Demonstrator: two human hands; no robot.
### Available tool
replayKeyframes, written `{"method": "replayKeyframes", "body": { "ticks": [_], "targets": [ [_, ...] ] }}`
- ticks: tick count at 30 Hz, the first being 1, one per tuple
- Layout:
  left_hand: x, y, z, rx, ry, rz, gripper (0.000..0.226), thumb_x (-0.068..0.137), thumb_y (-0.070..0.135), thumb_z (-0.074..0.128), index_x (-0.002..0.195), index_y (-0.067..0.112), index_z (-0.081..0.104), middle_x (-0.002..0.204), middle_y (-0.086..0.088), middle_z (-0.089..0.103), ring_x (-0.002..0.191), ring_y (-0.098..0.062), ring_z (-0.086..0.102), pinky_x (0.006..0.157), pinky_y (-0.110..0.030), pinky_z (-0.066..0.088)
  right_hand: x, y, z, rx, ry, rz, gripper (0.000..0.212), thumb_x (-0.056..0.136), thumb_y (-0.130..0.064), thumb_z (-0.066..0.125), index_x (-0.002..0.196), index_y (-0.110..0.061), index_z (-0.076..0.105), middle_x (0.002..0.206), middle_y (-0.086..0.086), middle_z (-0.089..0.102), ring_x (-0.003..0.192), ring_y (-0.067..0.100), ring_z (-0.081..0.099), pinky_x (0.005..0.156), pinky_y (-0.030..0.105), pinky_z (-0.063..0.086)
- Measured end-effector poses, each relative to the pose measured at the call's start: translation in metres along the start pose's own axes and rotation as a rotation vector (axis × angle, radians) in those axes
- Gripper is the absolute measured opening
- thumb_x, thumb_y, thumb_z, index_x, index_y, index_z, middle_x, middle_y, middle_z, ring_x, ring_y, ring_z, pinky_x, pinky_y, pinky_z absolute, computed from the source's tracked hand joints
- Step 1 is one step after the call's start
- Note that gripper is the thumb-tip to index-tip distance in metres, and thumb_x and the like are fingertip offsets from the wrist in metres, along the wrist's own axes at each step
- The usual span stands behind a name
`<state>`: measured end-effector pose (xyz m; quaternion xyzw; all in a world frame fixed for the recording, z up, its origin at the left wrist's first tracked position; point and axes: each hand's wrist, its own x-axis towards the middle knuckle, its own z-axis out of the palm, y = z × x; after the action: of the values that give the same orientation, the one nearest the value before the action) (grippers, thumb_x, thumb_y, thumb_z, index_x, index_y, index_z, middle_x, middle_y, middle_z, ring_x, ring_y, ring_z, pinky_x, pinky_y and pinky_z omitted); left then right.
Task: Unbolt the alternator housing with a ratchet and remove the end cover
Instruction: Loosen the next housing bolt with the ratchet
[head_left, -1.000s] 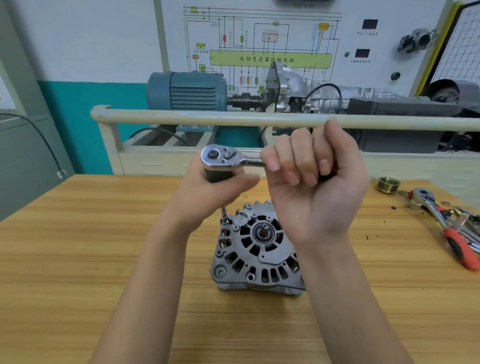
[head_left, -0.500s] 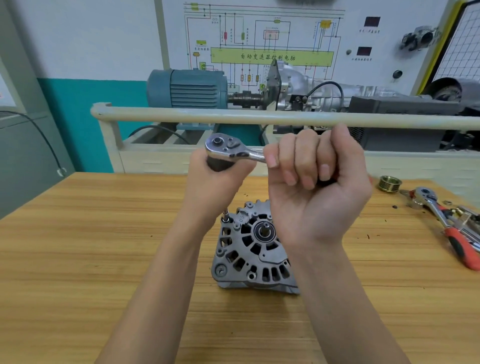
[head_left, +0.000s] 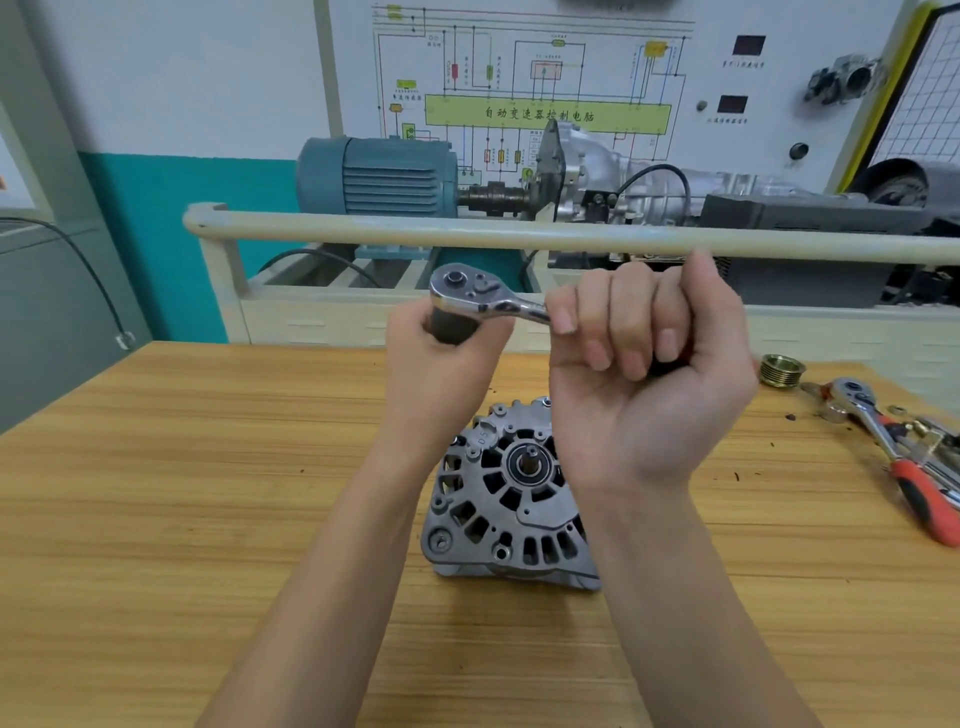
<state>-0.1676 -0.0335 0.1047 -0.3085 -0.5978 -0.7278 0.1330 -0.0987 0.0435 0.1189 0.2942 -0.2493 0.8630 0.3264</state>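
A grey cast alternator (head_left: 511, 499) lies on the wooden bench (head_left: 208, 493) with its slotted end cover and shaft bearing facing up. Above it I hold a chrome ratchet (head_left: 480, 296). My left hand (head_left: 441, 374) grips the dark socket extension just under the ratchet head. My right hand (head_left: 644, 374) is curled round the ratchet's handle, hiding it. The lower end of the extension and the bolt it meets are hidden behind my left hand.
A second ratchet with an orange handle (head_left: 898, 457) lies at the right edge among small loose parts. A brass grooved pulley (head_left: 782, 370) stands behind it. A cream rail (head_left: 519, 236) fronts a training rig with a blue motor (head_left: 379, 176) beyond the bench.
The ratchet head and my left hand have risen slightly and shifted right. The extension tip that showed beside the alternator's top left bolt is now hidden behind my left hand.
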Motion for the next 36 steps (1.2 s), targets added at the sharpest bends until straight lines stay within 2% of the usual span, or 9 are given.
{"method": "replayKeyframes", "body": {
  "ticks": [4, 7, 10, 15, 19, 22, 28, 32, 36],
  "targets": [
    [0.002, 0.000, -0.014, -0.011, -0.196, 0.004, 0.035, 0.072, 0.009, 0.061, 0.048, 0.026, 0.042, 0.044, 0.011, 0.035, 0.041, -0.008, 0.029, 0.043, -0.021, 0.026, 0.006, -0.005, -0.003, 0.013, -0.073, 0.100, 0.050, 0.094, -0.016, 0.033, 0.044, -0.016, 0.037, 0.043, -0.001, 0.021, 0.043, 0.013, 0.027, 0.051, 0.027, 0.039],
    [0.003, 0.001, -0.027, 0.077, -0.475, 0.018, 0.033, 0.071, 0.023, 0.072, 0.047, 0.025, 0.049, 0.043, 0.010, 0.040, 0.039, -0.008, 0.034, 0.044, -0.018, 0.031, 0.018, -0.014, -0.008, 0.119, -0.079, 0.299, 0.048, 0.092, -0.017, 0.037, 0.045, -0.019, 0.032, 0.043, -0.002, 0.019, 0.044, 0.013, 0.020, 0.048, 0.024, 0.034],
    [0.003, 0.002, -0.030, 0.061, -0.599, 0.009, 0.031, 0.069, 0.029, 0.070, 0.047, 0.029, 0.048, 0.046, 0.015, 0.038, 0.042, -0.005, 0.034, 0.046, -0.015, 0.030, 0.021, -0.017, -0.010, 0.184, -0.060, 0.382, 0.045, 0.090, -0.020, 0.037, 0.047, -0.021, 0.026, 0.042, -0.003, 0.018, 0.043, 0.011, 0.019, 0.047, 0.023, 0.032],
    [0.003, -0.001, -0.016, 0.011, -0.301, -0.034, 0.033, 0.071, 0.014, 0.066, 0.046, 0.027, 0.049, 0.043, 0.013, 0.037, 0.040, -0.005, 0.032, 0.044, -0.020, 0.030, 0.007, -0.010, -0.004, 0.074, 0.001, 0.134, 0.049, 0.092, -0.016, 0.039, 0.043, -0.016, 0.036, 0.039, -0.003, 0.028, 0.041, 0.012, 0.025, 0.048, 0.026, 0.037],
    [0.003, -0.001, -0.010, -0.066, -0.143, -0.033, 0.033, 0.067, 0.006, 0.056, 0.045, 0.025, 0.042, 0.042, 0.013, 0.033, 0.039, -0.005, 0.027, 0.042, -0.017, 0.025, -0.006, 0.004, 0.006, -0.059, -0.032, -0.049, 0.047, 0.093, -0.015, 0.031, 0.047, -0.020, 0.028, 0.043, 0.000, 0.022, 0.043, 0.013, 0.028, 0.052, 0.028, 0.038],
    [0.005, -0.001, -0.023, -0.069, -0.305, -0.008, 0.028, 0.066, 0.015, 0.066, 0.053, 0.019, 0.041, 0.044, 0.013, 0.037, 0.038, -0.004, 0.030, 0.041, -0.016, 0.028, -0.004, 0.003, 0.005, -0.085, -0.105, 0.010, 0.044, 0.094, -0.014, 0.029, 0.050, -0.017, 0.025, 0.044, 0.000, 0.022, 0.044, 0.013, 0.028, 0.053, 0.028, 0.039],
    [0.005, 0.001, -0.037, 0.128, -0.737, 0.061, 0.032, 0.073, 0.026, 0.069, 0.050, 0.032, 0.048, 0.046, 0.018, 0.040, 0.044, 0.000, 0.035, 0.049, -0.011, 0.031, 0.018, -0.012, -0.008, 0.172, -0.115, 0.376, 0.043, 0.090, -0.019, 0.037, 0.048, -0.021, 0.025, 0.041, -0.004, 0.018, 0.041, 0.012, 0.018, 0.045, 0.024, 0.029],
    [0.003, 0.000, -0.021, 0.110, -0.508, 0.049, 0.038, 0.070, 0.023, 0.074, 0.046, 0.029, 0.045, 0.046, 0.015, 0.037, 0.045, -0.006, 0.034, 0.048, -0.020, 0.030, 0.018, -0.015, -0.011, 0.238, 0.021, 0.320, 0.046, 0.088, -0.017, 0.039, 0.043, -0.020, 0.031, 0.038, -0.004, 0.021, 0.040, 0.011, 0.018, 0.043, 0.022, 0.030],
    [0.003, -0.002, -0.008, 0.013, -0.244, -0.010, 0.037, 0.073, 0.011, 0.063, 0.045, 0.027, 0.044, 0.044, 0.014, 0.034, 0.043, -0.005, 0.028, 0.045, -0.020, 0.027, 0.007, -0.010, -0.003, 0.051, 0.022, 0.095, 0.049, 0.092, -0.016, 0.038, 0.043, -0.018, 0.035, 0.039, -0.003, 0.025, 0.040, 0.012, 0.025, 0.047, 0.026, 0.037]
  ]
}}
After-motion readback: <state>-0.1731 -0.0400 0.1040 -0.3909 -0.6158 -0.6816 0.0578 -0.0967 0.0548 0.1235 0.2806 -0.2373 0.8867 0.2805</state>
